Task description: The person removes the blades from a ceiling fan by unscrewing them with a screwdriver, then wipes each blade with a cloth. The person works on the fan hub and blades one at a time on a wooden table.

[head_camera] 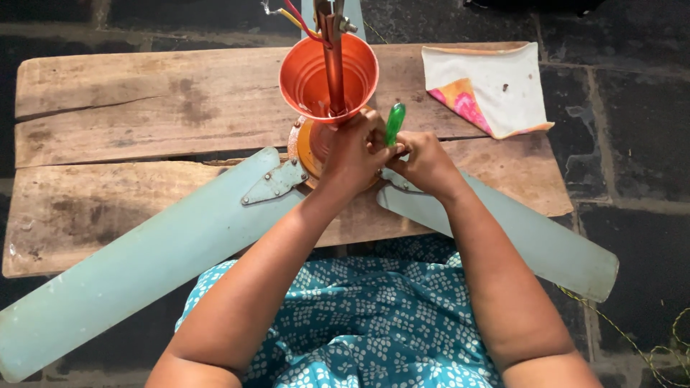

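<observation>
Hands are meeting at the hub of a ceiling fan that is lying on a worn wooden table in front of you. Your left hand is curling tight around the base of the orange cone-shaped cup where it meets the motor housing. Your right hand is clenching the green-handled screwdriver, its handle sticking up between both hands; the tip is hiding behind your fingers. One pale blue-green blade is stretching toward your left, another blade toward your right, both overhanging the table's near edge. Red and yellow wires are trailing from the rod's top. A folded cloth with an orange-pink patch is lying on the table's far right corner
</observation>
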